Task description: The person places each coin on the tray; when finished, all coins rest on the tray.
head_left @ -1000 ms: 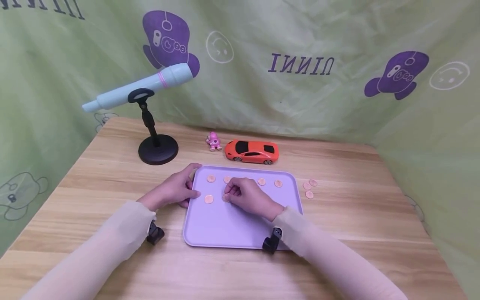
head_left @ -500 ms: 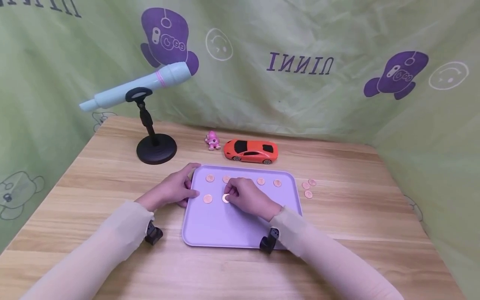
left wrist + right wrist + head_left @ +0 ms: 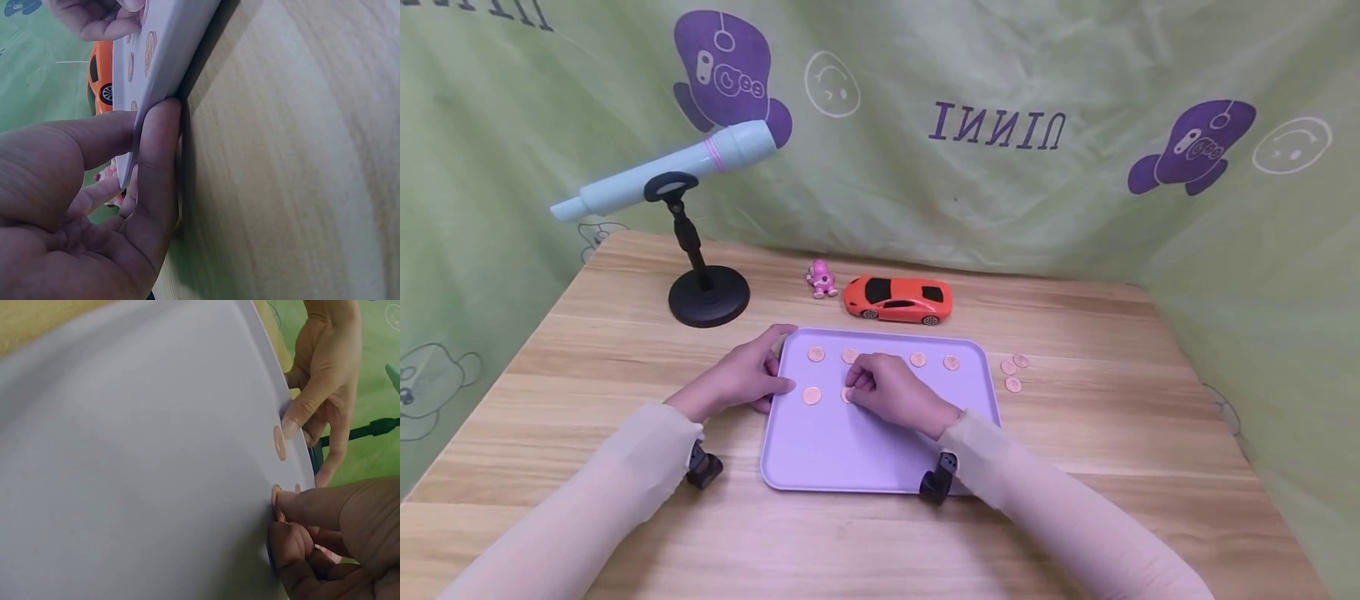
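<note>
A lilac tray (image 3: pixel 820 458) lies on the wooden table with several copper coins on it. My left hand (image 3: pixel 741 379) grips its left rim, thumb on the inner side and fingers against the outside, as the left wrist view shows. Over the tray's middle, my right hand (image 3: pixel 898 396) pinches a copper coin (image 3: pixel 275 495) low at the tray surface, its thumb tip on the coin and the other fingers curled. To the left of that lies another coin (image 3: pixel 812 396). A back row runs from a left coin (image 3: pixel 816 354) to a right coin (image 3: pixel 951 363), partly hidden by the right hand.
Three loose coins (image 3: pixel 1013 385) lie on the table right of the tray. Behind it stand an orange toy car (image 3: pixel 898 300) and a small pink figurine (image 3: pixel 822 279). A light blue microphone (image 3: pixel 677 171) rests in a black stand (image 3: pixel 709 296) at back left. A green patterned cloth (image 3: pixel 1000 208) hangs behind.
The head view has shifted slightly, so everything sits a little further left and higher. The left hand keeps its grip on the tray; the right hand stays at the same coin with small finger motions.
</note>
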`<state>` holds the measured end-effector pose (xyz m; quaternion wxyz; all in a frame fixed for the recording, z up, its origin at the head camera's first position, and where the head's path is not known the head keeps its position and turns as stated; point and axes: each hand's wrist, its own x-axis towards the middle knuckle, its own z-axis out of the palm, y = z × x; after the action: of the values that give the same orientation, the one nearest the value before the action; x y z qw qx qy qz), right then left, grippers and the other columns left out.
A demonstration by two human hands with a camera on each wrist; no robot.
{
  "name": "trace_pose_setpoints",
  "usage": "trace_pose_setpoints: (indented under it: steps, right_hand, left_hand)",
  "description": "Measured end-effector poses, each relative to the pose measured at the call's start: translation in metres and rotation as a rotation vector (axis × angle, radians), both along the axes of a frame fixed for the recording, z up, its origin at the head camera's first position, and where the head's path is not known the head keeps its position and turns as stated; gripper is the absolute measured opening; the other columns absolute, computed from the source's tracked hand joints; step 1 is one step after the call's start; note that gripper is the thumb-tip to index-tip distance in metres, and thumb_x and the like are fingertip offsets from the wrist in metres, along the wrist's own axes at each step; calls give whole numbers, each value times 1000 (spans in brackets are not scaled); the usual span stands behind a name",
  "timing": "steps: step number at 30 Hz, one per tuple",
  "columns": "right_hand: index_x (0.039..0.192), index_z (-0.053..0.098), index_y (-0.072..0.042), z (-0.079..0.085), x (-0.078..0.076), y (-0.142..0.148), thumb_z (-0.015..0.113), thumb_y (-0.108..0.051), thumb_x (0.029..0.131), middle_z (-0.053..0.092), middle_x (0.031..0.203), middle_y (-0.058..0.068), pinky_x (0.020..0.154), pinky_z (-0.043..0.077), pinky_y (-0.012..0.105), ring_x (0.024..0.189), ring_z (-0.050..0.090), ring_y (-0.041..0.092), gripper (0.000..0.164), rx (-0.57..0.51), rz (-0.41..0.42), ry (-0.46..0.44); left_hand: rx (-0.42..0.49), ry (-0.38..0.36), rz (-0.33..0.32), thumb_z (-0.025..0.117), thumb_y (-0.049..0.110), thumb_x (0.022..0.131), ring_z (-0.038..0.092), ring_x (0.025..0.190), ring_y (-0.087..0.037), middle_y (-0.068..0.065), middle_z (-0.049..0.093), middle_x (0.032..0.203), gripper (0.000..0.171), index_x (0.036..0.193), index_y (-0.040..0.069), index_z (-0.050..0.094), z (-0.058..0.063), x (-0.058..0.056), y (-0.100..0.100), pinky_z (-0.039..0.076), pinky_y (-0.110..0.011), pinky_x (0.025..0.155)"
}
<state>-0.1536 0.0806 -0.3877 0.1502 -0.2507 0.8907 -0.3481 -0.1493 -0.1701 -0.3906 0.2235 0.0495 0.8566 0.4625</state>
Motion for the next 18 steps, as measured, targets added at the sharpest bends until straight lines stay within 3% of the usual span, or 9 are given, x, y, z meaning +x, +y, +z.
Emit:
trace_pose_setpoints:
  steps: [5,10,18]
  right_hand:
    - [101,72,-4,1,1,6,73,-8,96,71,92,7,76,56,18,83,62,10,7,-51,-24,-61]
    - [105,73,-5,3,3,20,71,-9,98,71,95,7,79,57,20,86,62,12,8,-60,-36,-56]
    - [110,74,-2,1,1,71,71,-2,96,76,105,12,88,61,25,95,69,19,15,-121,-153,68]
  left_hand:
    - [-15,-10,-1,71,1,96,63,71,-18,-14,49,97,83,163,16,24,0,-1,0,66,-31,59]
    - [-25,-17,0,71,1,97,62,71,-18,-14,49,98,82,163,18,24,-1,-2,-1,65,-30,60]
    - [-34,-12,-8,70,2,97,61,72,-18,-14,49,99,82,163,17,24,-1,-2,-2,64,-29,59]
